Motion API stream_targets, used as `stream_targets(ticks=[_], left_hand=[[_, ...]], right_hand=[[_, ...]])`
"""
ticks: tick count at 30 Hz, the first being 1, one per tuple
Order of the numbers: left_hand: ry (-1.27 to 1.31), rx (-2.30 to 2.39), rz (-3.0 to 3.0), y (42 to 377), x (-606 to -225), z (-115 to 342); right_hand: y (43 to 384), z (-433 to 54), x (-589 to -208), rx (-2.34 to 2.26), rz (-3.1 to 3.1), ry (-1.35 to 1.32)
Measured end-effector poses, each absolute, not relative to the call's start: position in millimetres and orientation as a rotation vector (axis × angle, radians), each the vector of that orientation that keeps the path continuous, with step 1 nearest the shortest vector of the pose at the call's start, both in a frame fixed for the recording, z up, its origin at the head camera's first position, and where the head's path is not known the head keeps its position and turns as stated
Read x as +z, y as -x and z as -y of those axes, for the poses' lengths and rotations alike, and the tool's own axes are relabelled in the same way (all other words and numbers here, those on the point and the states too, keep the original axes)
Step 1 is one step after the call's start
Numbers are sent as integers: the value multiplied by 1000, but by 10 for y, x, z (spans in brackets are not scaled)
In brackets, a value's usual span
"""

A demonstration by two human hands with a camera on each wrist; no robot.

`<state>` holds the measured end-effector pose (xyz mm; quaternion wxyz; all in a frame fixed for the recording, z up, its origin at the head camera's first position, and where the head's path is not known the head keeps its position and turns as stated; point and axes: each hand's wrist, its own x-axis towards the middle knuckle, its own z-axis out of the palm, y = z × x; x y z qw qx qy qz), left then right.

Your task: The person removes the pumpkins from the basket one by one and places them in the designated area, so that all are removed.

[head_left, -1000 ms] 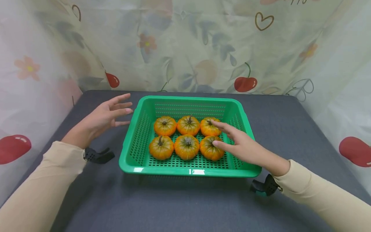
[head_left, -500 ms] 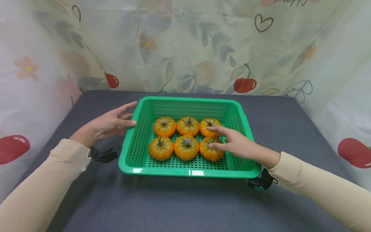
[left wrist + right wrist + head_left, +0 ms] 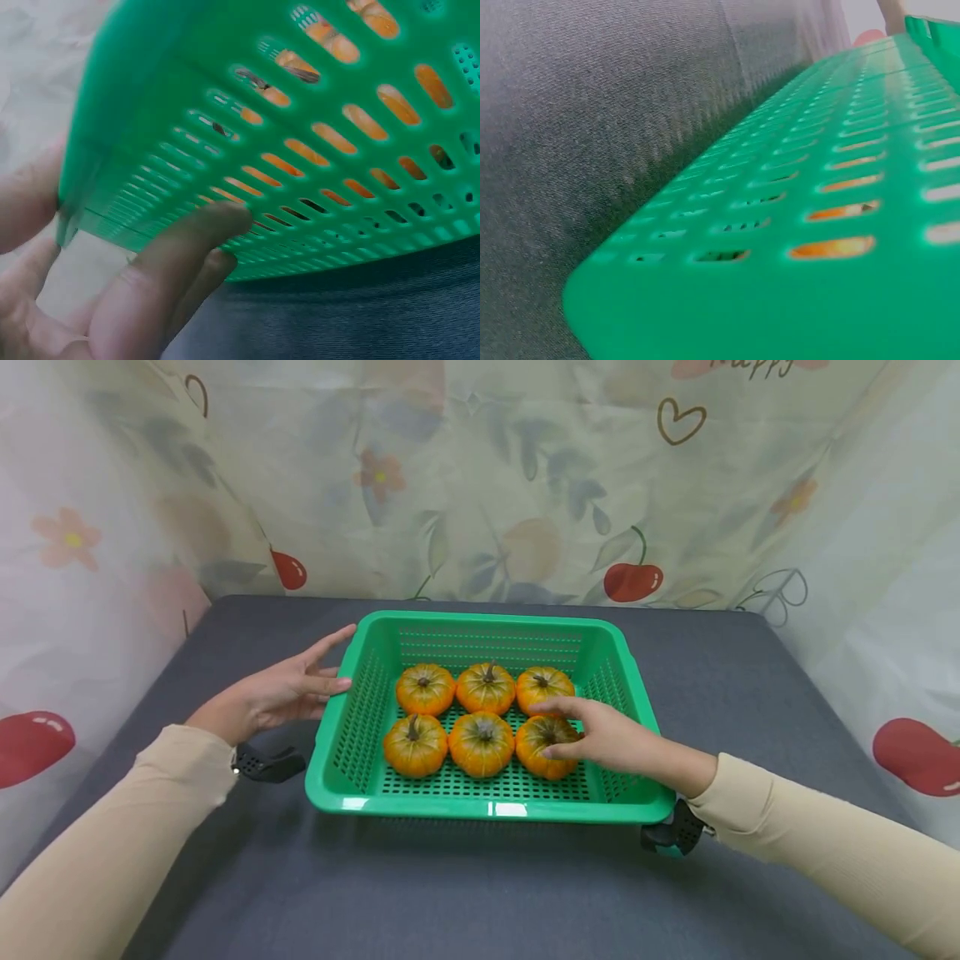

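A green perforated plastic basket point(image 3: 480, 810) holds two rows of small orange pumpkins with dark stems. My right hand point(image 3: 618, 739) reaches over the basket's right side and grips the front-right pumpkin point(image 3: 536, 752), thumb on its near side and fingers across its far side. Part of that pumpkin is hidden under the hand. At the left side, my left hand point(image 3: 277, 689) holds the basket's rim, thumb on top. In the left wrist view, its fingers point(image 3: 180, 255) press against the slotted outer wall. The right wrist view shows the basket wall point(image 3: 780, 307) but no hand.
The other pumpkins, such as the front-middle pumpkin point(image 3: 482, 747) and back-right pumpkin point(image 3: 543, 683), sit close together. A dark grey cloth covers the table point(image 3: 480, 893). Printed curtains point(image 3: 480, 485) hang behind and at both sides.
My right hand has come down onto the front-right pumpkin, with thumb and fingers closing around it. My left hand has moved right to the basket's rim. The basket has stayed in place.
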<state>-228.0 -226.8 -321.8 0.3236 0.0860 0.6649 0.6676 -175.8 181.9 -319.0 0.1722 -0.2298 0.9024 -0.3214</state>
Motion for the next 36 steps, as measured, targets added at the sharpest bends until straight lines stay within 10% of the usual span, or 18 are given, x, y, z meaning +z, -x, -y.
stream_targets(ticks=[36], left_hand=[[-147, 1825, -1620, 2298, -3269, 2275]], right_hand=[[1708, -1799, -3291, -782, -2366, 680]])
